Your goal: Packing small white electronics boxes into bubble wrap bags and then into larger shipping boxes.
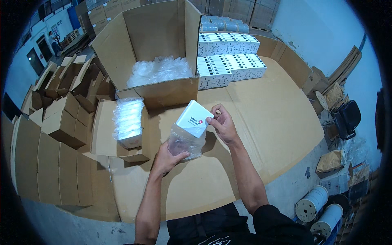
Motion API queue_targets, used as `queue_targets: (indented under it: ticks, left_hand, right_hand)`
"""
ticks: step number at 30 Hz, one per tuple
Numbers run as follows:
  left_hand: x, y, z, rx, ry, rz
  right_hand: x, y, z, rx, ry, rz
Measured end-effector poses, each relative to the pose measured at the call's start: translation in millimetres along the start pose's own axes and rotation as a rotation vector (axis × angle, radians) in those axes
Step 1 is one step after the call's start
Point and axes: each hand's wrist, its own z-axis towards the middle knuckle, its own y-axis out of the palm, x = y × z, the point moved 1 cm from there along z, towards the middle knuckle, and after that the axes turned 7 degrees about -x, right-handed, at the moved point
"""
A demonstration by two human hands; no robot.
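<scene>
A flat white box [192,119] with a red and dark print sits partly inside a clear bubble-wrap bag [184,143], its upper half sticking out. My left hand [166,158] grips the bag from the lower left, thumb across its front. With thumb and fingers, my right hand [223,124] pinches the upper right edge of the white box. Both hands are above the cardboard-covered table [196,188]. To the left, an open carton [104,139] holds a row of bubble-wrapped white boxes [128,120].
A large open carton [171,96] full of clear bubble-wrap bags [161,69] stands behind my hands. Stacked white boxes [230,67] are to its right. Empty cartons [65,118] crowd the left side. Cable spools [312,202] and a black chair [347,120] are at right.
</scene>
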Motion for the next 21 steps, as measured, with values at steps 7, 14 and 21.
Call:
queue_targets:
  ticks: [7,14,21]
  left_hand:
    - [-18.7,-3.3,6.6,0.001,0.095,-0.037]
    - [-11.4,0.9,4.7,0.023,0.103,-0.047]
    - [-12.1,3.3,7.9,0.077,0.044,-0.183]
  right_hand:
    - [1.0,3.2,-1.0,-0.075,0.071,-0.074]
    - [7.5,5.3,-0.2,-0.09,0.119,-0.06]
    - [18.7,2.4,0.8,-0.164,0.125,-0.153]
